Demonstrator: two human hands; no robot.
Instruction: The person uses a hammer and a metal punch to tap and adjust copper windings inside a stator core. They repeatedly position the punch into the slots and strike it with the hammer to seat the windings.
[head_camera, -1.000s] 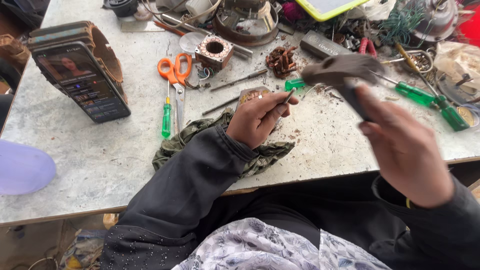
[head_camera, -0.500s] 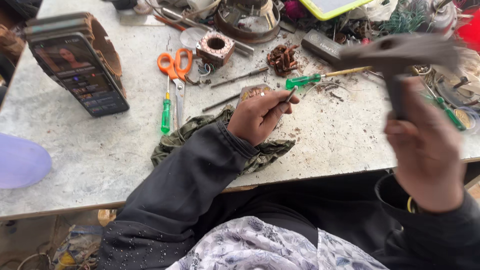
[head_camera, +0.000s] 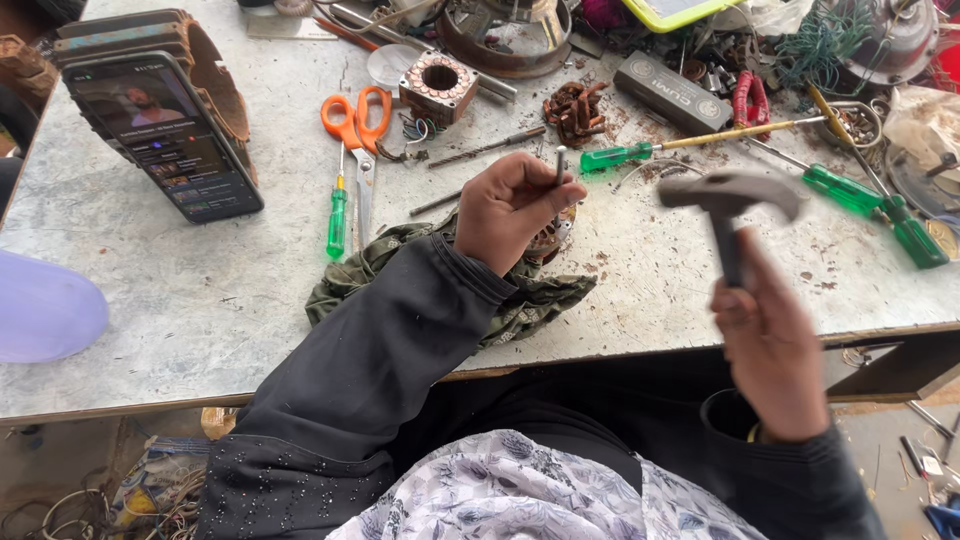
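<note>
Nearest the worktop's front edge, the right hand (head_camera: 770, 350) has its grip clenched round the handle of a hammer (head_camera: 728, 195), the head raised and blurred, so this looks like the striking step. A little further in, the left hand (head_camera: 515, 205) grasps a thin metal pin (head_camera: 560, 165) upright between fingertips, its lower end on a small copper-wound part (head_camera: 555, 228) that sits on a crumpled olive cloth (head_camera: 400, 265) near the middle of the front edge. To my eye the next blow calls for a square, short tap on the pin's top, with the fingertips kept low. Beyond lie orange scissors (head_camera: 355, 125) and a green screwdriver (head_camera: 338, 215), then a square wound core (head_camera: 438, 85) and a longer green screwdriver (head_camera: 680, 145). A phone (head_camera: 165, 135) leans near the far left corner, and more green-handled screwdrivers (head_camera: 880, 205) lie toward the right edge. The worktop (head_camera: 180, 300) is pale, scuffed stone strewn with filings; wire scraps litter the floor (head_camera: 90, 500) under it.
</note>
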